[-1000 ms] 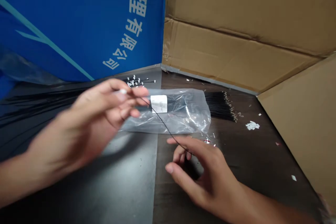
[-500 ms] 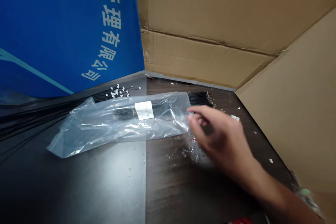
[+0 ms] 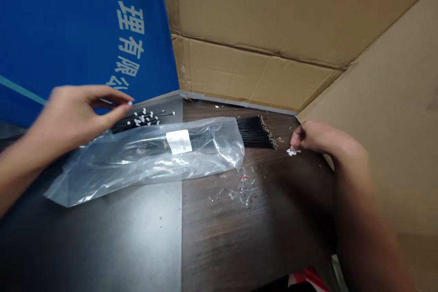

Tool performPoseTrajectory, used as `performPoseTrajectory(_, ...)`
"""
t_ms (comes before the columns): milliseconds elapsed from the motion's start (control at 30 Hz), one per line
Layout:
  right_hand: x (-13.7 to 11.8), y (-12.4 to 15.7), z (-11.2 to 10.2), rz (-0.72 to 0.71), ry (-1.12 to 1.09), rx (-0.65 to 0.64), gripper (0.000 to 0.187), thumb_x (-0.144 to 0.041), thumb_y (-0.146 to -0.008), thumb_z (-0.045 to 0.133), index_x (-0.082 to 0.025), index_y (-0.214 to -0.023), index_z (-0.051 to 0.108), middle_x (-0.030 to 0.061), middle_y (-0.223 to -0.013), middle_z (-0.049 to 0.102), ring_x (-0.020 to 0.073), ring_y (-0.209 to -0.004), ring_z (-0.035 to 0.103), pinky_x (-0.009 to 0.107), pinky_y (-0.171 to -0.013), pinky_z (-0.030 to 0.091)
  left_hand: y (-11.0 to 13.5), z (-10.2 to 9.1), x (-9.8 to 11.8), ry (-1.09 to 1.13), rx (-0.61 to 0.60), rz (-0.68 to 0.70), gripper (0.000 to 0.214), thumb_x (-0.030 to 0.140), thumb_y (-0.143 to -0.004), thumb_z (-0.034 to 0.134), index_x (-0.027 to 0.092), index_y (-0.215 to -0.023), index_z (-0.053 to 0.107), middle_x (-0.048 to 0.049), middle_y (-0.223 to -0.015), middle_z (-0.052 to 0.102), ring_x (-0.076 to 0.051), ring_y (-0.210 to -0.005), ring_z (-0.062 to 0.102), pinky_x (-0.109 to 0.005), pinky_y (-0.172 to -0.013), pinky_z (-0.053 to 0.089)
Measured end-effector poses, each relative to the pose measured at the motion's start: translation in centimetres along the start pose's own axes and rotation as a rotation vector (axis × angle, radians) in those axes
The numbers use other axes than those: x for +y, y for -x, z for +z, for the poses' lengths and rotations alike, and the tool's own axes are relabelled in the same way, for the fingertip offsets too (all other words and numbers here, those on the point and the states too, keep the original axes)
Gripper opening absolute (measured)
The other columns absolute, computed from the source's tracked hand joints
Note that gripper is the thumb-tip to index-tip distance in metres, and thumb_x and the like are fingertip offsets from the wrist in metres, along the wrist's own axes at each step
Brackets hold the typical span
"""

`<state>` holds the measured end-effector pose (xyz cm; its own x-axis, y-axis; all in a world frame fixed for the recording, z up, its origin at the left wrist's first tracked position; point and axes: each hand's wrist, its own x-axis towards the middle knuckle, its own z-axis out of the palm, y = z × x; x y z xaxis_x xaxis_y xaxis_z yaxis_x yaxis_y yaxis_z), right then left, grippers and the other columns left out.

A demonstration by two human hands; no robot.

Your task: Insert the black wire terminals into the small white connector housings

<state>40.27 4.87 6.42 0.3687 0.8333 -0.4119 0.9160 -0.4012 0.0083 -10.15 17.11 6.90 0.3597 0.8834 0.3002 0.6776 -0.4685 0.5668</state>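
My left hand hangs over the left of the table, thumb and forefinger pinched on a small white piece at the fingertips. Just beyond it lie black cables with white tips. My right hand is at the right, its fingers pressed together down at a small pile of white pieces; whether one is between them I cannot tell. Between the hands stretches a clear plastic bag with a white label. A bundle of black wires sticks out of its right end.
Several tiny clear tubes lie scattered in front of the bag, with a red bit among them. Cardboard walls and a blue printed panel border the table. Something red and white shows at the bottom edge.
My right hand has moved right, from the bag's wire end to the white pieces. My left hand has come into view from the left. The view has shifted slightly.
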Motion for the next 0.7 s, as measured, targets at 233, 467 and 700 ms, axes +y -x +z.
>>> performPoseTrajectory(233,-0.4,-1.3,0.3,-0.080,0.082,-0.138,0.019,-0.034,-0.105,0.071,-0.016,-0.110,0.074,0.0069,-0.114,0.075,0.0199,-0.098,0.073,0.039,-0.089,0.063,0.1,2.4,1.5,-0.378,-0.187,-0.224,0.046,0.044,-0.099,0.065,0.012,-0.127,0.079,-0.0049,-0.105,0.085,-0.022,-0.088,0.069,-0.025,-0.073,0.046)
performPoseTrajectory(467,-0.5,-2.5,1.1,-0.085,0.147,-0.181,0.018,-0.035,-0.106,0.068,-0.018,-0.112,0.074,0.0071,-0.117,0.075,0.0200,-0.099,0.073,0.038,-0.089,0.063,0.9,0.9,4.6,-0.316,-0.038,-0.111,0.042,0.040,-0.103,0.059,0.008,-0.120,0.080,-0.0117,-0.119,0.080,-0.026,-0.106,0.072,-0.031,-0.091,0.053)
performPoseTrajectory(700,-0.3,-1.9,0.7,-0.082,0.159,-0.150,0.021,-0.035,-0.106,0.069,-0.018,-0.117,0.073,0.0085,-0.121,0.074,0.0207,-0.102,0.073,0.039,-0.090,0.063,6.9,4.2,10.7,0.000,0.026,0.419,0.012,0.013,-0.099,0.066,0.012,-0.098,0.078,-0.0080,-0.098,0.079,-0.017,-0.090,0.074,-0.026,-0.084,0.055)
